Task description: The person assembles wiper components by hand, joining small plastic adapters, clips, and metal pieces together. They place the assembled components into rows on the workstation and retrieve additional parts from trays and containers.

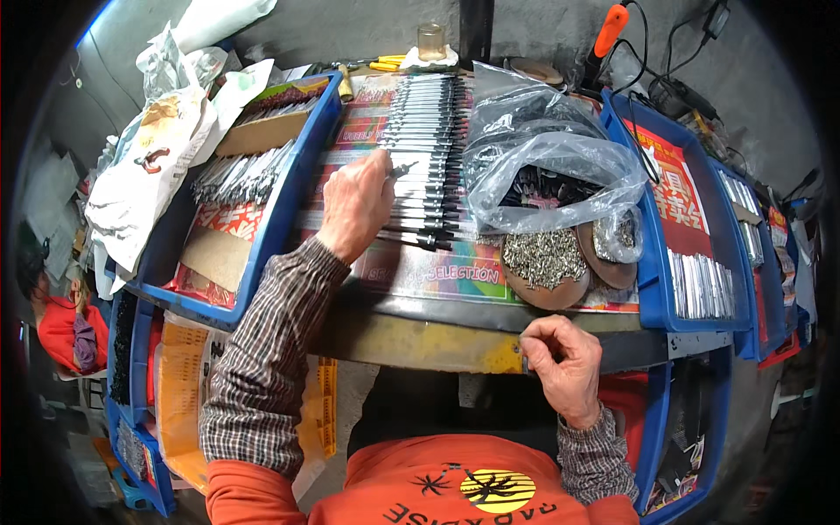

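Note:
Over the left side of a long row of slim silver-and-black pens [426, 131] is my left hand [357, 203]. Its fingers are closed on a slim pen [401, 171], whose dark end pokes out to the right. My right hand [567, 366] is at the table's front edge, thumb and forefinger pinched together. A small dark bit shows at those fingertips, too small to name. Just beyond that hand, a round brown dish [544, 296] holds a heap of small metal parts [544, 258]. Behind it lies an open clear plastic bag [499, 188] with black pieces inside.
A blue tray [293, 188] with bundled pens flanks the row on the left, a white bag [144, 192] over its side. At right stands another blue tray [652, 289] with pens. An orange-handled tool [610, 31] and cables are behind. Another person [70, 328] sits far left.

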`<state>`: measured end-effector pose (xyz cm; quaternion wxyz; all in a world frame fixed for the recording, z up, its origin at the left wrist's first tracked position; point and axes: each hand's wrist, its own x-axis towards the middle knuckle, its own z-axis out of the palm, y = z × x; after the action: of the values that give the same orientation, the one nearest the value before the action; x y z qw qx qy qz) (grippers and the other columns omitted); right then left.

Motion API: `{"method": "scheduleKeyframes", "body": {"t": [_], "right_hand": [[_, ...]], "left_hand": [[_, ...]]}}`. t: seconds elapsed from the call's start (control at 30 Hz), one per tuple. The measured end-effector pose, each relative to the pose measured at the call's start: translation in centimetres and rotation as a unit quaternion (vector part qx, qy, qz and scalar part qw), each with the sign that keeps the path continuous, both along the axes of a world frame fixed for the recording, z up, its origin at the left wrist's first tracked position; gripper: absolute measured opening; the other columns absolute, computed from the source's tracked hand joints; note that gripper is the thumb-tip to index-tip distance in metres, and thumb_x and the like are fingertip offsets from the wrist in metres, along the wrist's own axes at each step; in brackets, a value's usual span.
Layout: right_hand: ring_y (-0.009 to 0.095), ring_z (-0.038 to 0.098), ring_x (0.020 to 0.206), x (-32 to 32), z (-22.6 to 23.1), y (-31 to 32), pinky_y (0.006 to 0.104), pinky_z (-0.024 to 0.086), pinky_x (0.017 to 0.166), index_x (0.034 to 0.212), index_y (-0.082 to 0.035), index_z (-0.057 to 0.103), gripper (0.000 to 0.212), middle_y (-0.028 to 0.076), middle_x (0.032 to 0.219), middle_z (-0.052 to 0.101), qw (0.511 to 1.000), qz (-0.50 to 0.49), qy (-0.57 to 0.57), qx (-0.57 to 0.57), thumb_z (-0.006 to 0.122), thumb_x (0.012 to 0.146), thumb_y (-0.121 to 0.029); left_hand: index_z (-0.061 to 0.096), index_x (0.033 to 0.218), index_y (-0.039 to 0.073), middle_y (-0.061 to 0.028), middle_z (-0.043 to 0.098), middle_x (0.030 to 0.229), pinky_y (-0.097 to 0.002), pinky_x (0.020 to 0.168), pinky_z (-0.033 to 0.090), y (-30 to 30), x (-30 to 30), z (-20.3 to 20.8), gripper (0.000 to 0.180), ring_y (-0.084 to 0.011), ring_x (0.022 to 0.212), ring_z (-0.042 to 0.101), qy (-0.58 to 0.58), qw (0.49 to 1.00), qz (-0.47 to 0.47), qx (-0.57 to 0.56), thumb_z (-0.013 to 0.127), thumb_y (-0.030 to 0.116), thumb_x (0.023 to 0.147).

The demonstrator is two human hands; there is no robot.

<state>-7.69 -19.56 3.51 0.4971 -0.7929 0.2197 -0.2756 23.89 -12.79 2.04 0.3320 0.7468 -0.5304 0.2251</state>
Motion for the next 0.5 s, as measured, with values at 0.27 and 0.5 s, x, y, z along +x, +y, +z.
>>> {"method": "scheduleKeyframes", "body": {"t": [0.27,0.5], "right_hand": [[0.016,0.057,0.054,-0.6,0.8,-0.7,0.0278,0.044,0.05,0.083,-0.001,0.063,0.009,0.008,0.072,0.063,0.997,0.043,0.018,-0.069,0.071,0.079,-0.002],[0.025,0.063,0.06,-0.7,0.7,-1.7,0.0341,0.051,0.055,0.083,-0.003,0.064,0.013,0.01,0.072,0.064,0.992,0.11,-0.019,-0.059,0.073,0.074,-0.001]], "left_hand": [[0.053,0.088,0.003,-0.0215,0.056,0.088,-0.0502,0.068,0.047,-8.4,4.6,-0.3,0.013,-0.0419,0.081,0.059,0.006,0.999,0.021,0.025,0.059,0.004,0.077],[0.064,0.085,0.005,-0.0194,0.06,0.083,-0.0456,0.073,0.048,-13.8,9.5,-0.2,0.012,-0.0385,0.082,0.061,-0.012,0.997,0.07,0.027,0.066,0.006,0.074]]}}
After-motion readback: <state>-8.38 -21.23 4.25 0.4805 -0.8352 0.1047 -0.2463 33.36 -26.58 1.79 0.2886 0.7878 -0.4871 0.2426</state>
